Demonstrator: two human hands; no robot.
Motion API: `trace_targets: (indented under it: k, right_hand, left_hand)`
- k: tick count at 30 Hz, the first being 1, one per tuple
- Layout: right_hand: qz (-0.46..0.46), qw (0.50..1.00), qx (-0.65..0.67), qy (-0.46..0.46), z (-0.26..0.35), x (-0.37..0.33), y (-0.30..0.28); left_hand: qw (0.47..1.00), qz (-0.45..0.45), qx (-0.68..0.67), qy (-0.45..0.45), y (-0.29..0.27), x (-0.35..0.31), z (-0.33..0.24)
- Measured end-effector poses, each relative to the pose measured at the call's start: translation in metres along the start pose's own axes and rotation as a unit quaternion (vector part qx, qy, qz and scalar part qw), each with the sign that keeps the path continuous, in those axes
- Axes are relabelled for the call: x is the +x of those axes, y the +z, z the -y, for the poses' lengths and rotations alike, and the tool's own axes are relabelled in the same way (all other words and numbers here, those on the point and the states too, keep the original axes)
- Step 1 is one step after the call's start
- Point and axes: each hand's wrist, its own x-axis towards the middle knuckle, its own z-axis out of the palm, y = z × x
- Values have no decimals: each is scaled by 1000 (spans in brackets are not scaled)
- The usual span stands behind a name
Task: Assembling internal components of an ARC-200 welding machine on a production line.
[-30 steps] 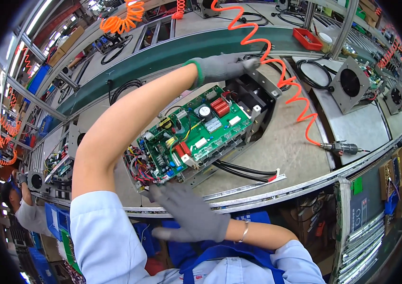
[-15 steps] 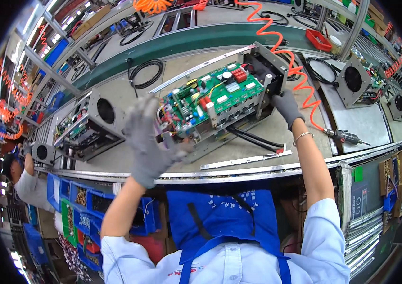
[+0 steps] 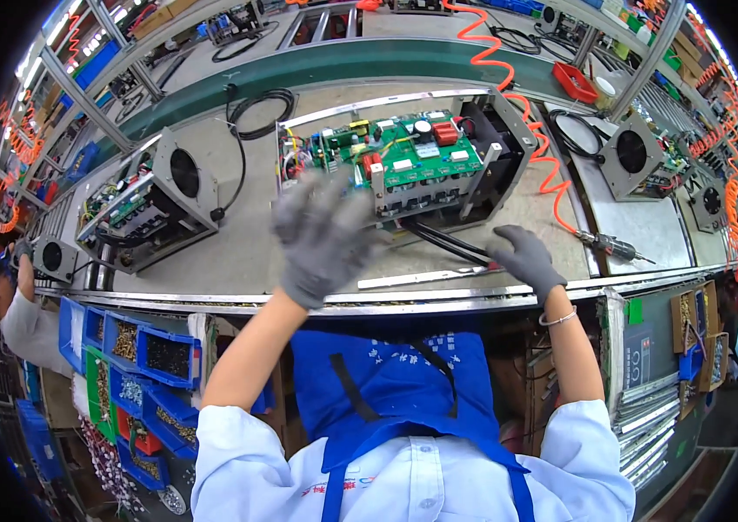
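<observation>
A metal chassis (image 3: pixel 508 122) with a green circuit board (image 3: pixel 421 157) lies on the workbench in front of me. My left hand (image 3: pixel 321 244), in a grey glove and blurred by motion, is over the chassis's near left corner, fingers spread and nothing visible in them. Black cables (image 3: pixel 449 244) come out from under the chassis toward the right. At their red-tipped end is my gloved right hand (image 3: pixel 527 259), its fingers apart; whether it touches the cables is unclear. A slim metal strip (image 3: pixel 421 277) lies along the bench's near edge, between my hands.
Fan-fitted chassis units stand at left (image 3: pixel 147 209) and right (image 3: pixel 638 157). An electric screwdriver (image 3: pixel 617 247) on an orange coiled hose (image 3: pixel 551 165) lies to the right. Blue screw bins (image 3: pixel 169 357) hang below left. A coiled black cable (image 3: pixel 260 113) lies behind. A co-worker (image 3: pixel 30 322) sits far left.
My right hand has left the chassis's right end and come down to the cable ends. My left hand has moved right. The chassis now sits straighter, its left end farther back.
</observation>
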Motion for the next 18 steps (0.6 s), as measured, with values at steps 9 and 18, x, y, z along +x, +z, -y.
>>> trace_targets:
  k: [9, 18]
  right_hand:
    - [-74, 988, 129, -31, 80, -50, -70]
    - [-166, 956, 170, -173, 154, -63, -67]
  left_hand:
    - [952, 180, -231, -88, 82, -15, -117]
    - [943, 134, -285, -110, 71, -40, -62]
